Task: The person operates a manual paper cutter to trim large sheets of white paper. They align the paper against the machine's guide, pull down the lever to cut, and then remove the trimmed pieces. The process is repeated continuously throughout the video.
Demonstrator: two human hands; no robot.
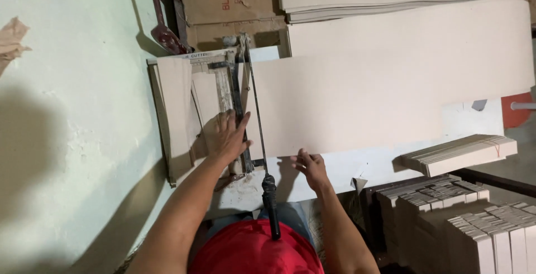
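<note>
Both forearms are bare from the elbow down, with no sleeves in view; the left hand (224, 137) and the right hand (310, 168) wear no gloves, rings or watch that can be made out; a red garment (254, 249) covers the lap at the bottom edge; above it shows a strip of blue denim (290, 213).

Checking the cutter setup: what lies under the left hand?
The left hand presses flat on beige card strips on the paper cutter's bed. The strip edge beneath the palm is covered.
</note>
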